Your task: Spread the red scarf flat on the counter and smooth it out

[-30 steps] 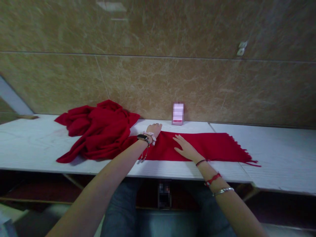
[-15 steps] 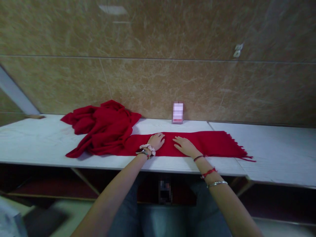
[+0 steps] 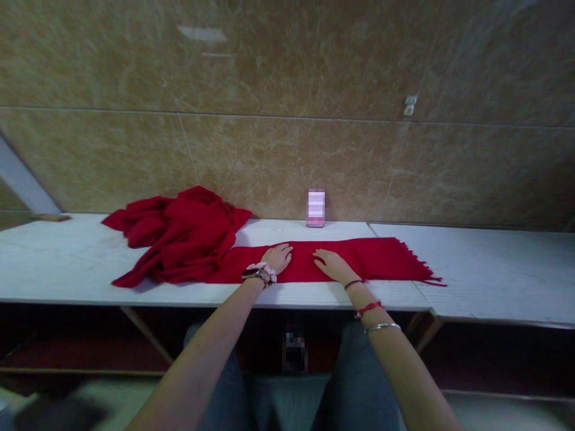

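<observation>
A red scarf lies along the white counter, its right part flat in a long strip with a fringed end. Its left part is bunched in a loose, crumpled heap against the wall. My left hand rests palm down on the strip near the heap, fingers stretched out. To the right of it, my right hand lies on the same strip, fingers loosely spread and slightly bent. A short gap of red cloth shows between the two hands. Neither hand grasps anything.
A blurred-out phone-like object leans upright against the tan marbled wall behind the scarf. The white counter runs on to both sides, with a seam at right. Dark open shelves sit beneath it, above my knees.
My left hand has come down from the strip's far edge to lie flat on its middle. My right hand stays about the same place on the cloth. The view has shifted slightly.
</observation>
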Demonstrator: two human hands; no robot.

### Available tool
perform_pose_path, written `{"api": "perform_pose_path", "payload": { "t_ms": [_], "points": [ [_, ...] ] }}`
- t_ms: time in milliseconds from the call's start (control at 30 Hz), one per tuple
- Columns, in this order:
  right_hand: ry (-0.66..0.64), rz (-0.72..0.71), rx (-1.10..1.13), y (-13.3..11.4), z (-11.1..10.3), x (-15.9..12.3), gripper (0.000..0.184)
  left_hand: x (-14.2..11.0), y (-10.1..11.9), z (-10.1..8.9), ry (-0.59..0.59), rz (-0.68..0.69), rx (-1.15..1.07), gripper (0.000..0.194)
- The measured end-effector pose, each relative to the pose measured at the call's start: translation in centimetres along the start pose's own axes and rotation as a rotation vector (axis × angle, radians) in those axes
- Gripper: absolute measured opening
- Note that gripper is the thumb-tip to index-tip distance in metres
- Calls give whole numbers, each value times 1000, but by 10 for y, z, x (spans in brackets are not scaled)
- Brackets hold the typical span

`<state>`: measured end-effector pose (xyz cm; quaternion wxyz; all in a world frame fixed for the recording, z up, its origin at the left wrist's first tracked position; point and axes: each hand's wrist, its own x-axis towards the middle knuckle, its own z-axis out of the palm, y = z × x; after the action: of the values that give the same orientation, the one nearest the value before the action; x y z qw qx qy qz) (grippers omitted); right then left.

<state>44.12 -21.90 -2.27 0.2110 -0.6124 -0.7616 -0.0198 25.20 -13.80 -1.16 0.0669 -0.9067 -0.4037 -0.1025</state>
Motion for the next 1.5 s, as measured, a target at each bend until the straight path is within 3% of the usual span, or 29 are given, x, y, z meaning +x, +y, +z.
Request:
{"api": "perform_pose_path", "payload": {
  "t_ms": [200,367,600,900,1067,1233,1367,1500],
  "points": [
    [25,8,23,0,-1,1,34,-1,0,-1,40,-23,14,38],
    [40,43,51,2,-4,1,32,-3,0,-1,159,-40,26,35],
    [45,80,61,1,-9,-2,33,0,-3,5,63,-40,-30,36],
    [-119,234,-116,-5,-13,-6,43,-1,-5,2,-90,-77,-55,43],
    [-67,254,-112,-3,-11,-5,43,7,1,-3,-144,-66,2,42],
    [19,194,-105,-8,-7,8,47,21,22,4,-92,-67,-64,44],
    [-117,118,-89,-8,-3,14,47,21,29,13,-107,-132,-88,44],
    [-226,175,-89,6,-10,14,50,16,31,10,-99,-177,-66,47]
  ]
}}
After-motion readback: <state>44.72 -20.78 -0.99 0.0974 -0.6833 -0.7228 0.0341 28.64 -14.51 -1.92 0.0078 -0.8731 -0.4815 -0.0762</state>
